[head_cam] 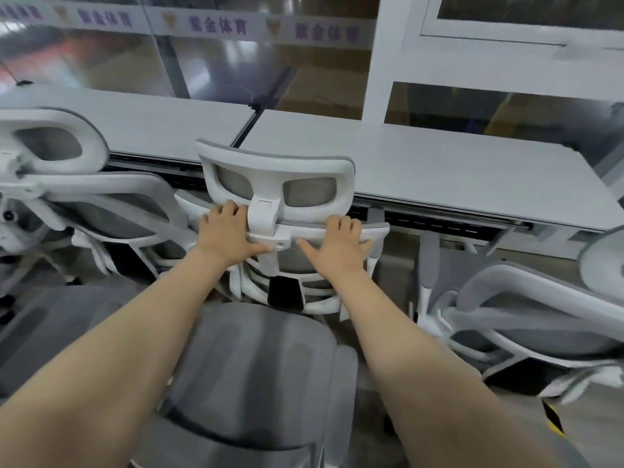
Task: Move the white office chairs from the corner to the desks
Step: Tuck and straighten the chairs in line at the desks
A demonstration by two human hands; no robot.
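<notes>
A white office chair with a grey mesh headrest stands in the middle, its back towards me, right at the edge of the white desks. My left hand grips the top rim of its backrest left of the headrest bracket. My right hand grips the same rim on the right side. On both hands the fingers curl over the rim and the thumbs point inward. A second white chair stands at the desk on the left. Part of a third white chair shows at the right.
A grey mesh chair seat lies directly below my arms, close to me. A glass partition with purple lettering runs behind the desks. A white window frame rises at the back right. Yellow-black floor tape shows at the lower right.
</notes>
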